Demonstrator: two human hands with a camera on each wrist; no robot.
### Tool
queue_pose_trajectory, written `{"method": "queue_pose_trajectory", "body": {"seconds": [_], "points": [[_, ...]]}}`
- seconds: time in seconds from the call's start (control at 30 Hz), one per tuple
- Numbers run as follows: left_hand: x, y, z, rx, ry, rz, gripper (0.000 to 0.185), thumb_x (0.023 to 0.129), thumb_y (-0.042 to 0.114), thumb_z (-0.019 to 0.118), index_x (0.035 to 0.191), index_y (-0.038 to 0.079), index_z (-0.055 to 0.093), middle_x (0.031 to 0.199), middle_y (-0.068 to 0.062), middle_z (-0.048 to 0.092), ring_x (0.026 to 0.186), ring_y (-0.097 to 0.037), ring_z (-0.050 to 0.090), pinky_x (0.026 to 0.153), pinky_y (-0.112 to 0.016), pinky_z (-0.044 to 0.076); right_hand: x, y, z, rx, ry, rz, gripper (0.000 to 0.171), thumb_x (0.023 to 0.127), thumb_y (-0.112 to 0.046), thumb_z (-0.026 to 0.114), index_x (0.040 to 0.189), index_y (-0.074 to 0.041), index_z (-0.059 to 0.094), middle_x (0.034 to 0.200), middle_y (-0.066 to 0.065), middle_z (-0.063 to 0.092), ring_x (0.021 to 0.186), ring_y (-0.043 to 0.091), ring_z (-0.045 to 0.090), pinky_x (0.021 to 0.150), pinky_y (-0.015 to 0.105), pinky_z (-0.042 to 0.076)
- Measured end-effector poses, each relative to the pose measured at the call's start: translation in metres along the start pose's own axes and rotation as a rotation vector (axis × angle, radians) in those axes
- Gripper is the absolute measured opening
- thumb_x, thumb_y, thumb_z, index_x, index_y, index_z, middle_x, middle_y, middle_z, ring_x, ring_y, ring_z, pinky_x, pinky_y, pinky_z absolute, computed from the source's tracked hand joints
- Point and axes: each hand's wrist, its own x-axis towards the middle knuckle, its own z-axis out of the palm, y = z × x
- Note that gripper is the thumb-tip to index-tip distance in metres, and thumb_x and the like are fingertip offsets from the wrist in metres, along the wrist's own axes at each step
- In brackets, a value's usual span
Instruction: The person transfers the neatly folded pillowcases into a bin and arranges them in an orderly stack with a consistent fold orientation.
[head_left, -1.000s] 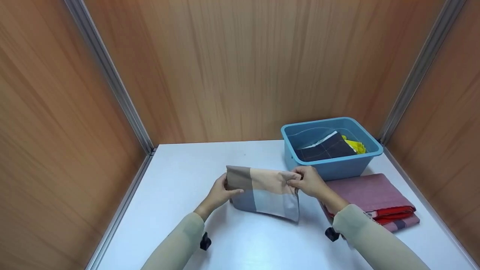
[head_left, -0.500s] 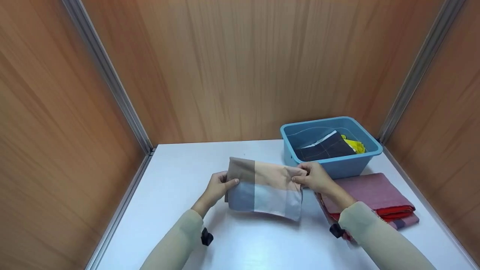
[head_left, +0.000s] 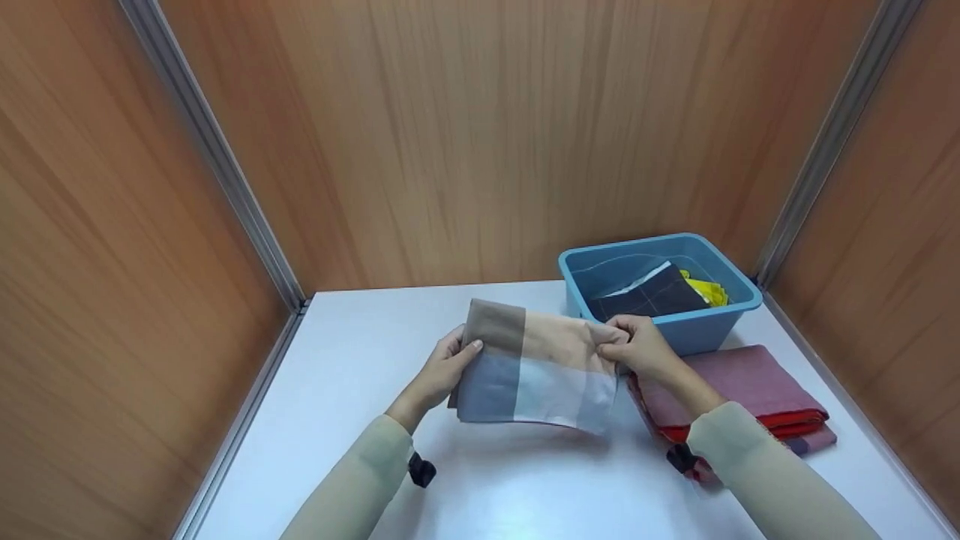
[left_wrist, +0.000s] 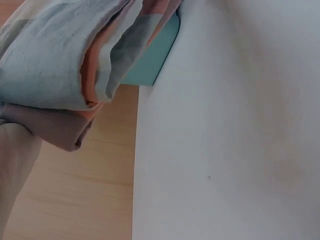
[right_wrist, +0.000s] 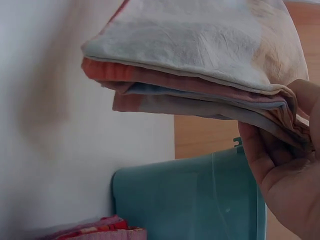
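A folded checked cloth (head_left: 536, 367) in grey-brown, peach and pale blue hangs between both hands above the white table. My left hand (head_left: 444, 367) grips its left edge, thumb on the front face. At the upper right corner, my right hand (head_left: 641, 349) pinches the cloth, which creases there. Seen from the right wrist, the folded cloth (right_wrist: 190, 45) shows several stacked layers with orange and blue edges, and the right hand's fingers (right_wrist: 257, 150) lie beneath them. In the left wrist view the cloth (left_wrist: 45, 60) covers most of the left hand.
A blue plastic bin (head_left: 697, 330) stands at the back right, holding a dark checked cloth (head_left: 649, 294) and a yellow cloth (head_left: 709, 291). In front of it lies a folded pink and red cloth (head_left: 750, 382), partly behind the right forearm. Wood panels (head_left: 480, 150) enclose the table (head_left: 360, 337).
Both hands have lifted the checked cloth and moved it slightly right. More of its front face shows now, and the left hand has shifted its grip up the left edge.
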Motion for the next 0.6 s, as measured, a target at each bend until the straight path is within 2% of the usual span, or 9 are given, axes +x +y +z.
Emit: {"method": "queue_pose_trajectory", "body": {"seconds": [0.13,0.23,0.4,0.53,0.6], "points": [[0.003,0.008,0.007,-0.027,0.021,0.036,0.044,0.116,0.021,0.049,0.157,0.006,0.049,0.119,-0.006,0.073,0.095,-0.018,0.067,0.085,-0.032,0.056,-0.002,0.002,-0.004,0.026,0.043,0.008,0.019,0.089,0.001,0.079,0.098,0.010,0.066,0.078,-0.002,0.060,0.063,0.008,0.057,0.056,0.024,0.053],[0.005,0.014,0.012,-0.084,0.032,0.042,0.048,0.115,0.016,0.049,0.162,0.008,0.044,0.113,-0.005,0.074,0.089,-0.016,0.069,0.080,-0.030,0.058,-0.004,0.001,-0.006,0.095,0.077,0.033,0.022,0.091,0.000,0.081,0.103,0.008,0.065,0.083,-0.002,0.063,0.067,0.009,0.061,0.060,0.024,0.056],[0.007,0.024,0.020,-0.129,0.080,0.037,0.048,0.114,0.014,0.048,0.162,0.008,0.045,0.123,-0.007,0.072,0.098,-0.017,0.068,0.087,-0.031,0.057,-0.005,0.004,-0.007,0.189,0.124,0.093,0.023,0.093,-0.004,0.082,0.109,-0.001,0.066,0.088,-0.003,0.068,0.074,0.009,0.068,0.066,0.025,0.062],[0.008,0.032,0.025,-0.176,0.081,0.068,0.048,0.113,0.013,0.049,0.161,0.005,0.046,0.134,-0.007,0.069,0.109,-0.018,0.065,0.095,-0.033,0.054,-0.006,0.009,-0.008,0.257,0.107,0.123,0.011,0.097,-0.007,0.080,0.099,-0.010,0.070,0.081,-0.005,0.068,0.075,0.009,0.068,0.071,0.025,0.063],[0.009,0.035,0.026,-0.211,0.072,0.081,0.048,0.113,0.012,0.049,0.160,0.004,0.046,0.135,-0.006,0.068,0.109,-0.018,0.064,0.095,-0.033,0.054,-0.007,0.010,-0.008,0.326,0.086,0.122,0.015,0.099,-0.005,0.077,0.089,-0.014,0.070,0.078,-0.005,0.068,0.073,0.009,0.068,0.071,0.025,0.064]]}}
